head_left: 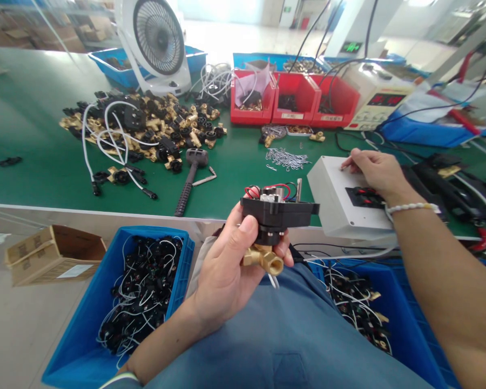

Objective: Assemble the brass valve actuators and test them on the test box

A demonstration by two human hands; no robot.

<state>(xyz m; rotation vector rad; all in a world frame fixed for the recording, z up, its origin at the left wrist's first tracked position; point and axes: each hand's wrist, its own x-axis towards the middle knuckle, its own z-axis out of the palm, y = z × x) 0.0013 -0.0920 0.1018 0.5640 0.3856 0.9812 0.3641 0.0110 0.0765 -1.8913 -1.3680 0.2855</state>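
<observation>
My left hand (222,275) is wrapped round a motorized ball valve (281,214) and holds it upright in front of my body. Its black actuator housing is uncovered on top, where red and dark wires show, and the brass body (263,260) points down. My right hand (375,170) rests on top of a light grey control box (332,202). Its thumb and index finger are pinched together at the box's upper left edge; what sits between them is too small to make out. A dark panel with red parts (364,197) lies beneath that hand.
Brass valves (174,121) are heaped at the back left, with a black hammer (192,173) nearby. Metal clips (285,158) lie before red bins (294,116). A fan (157,43) and a power supply (383,100) stand behind. Blue crates (65,346) flank me below the table.
</observation>
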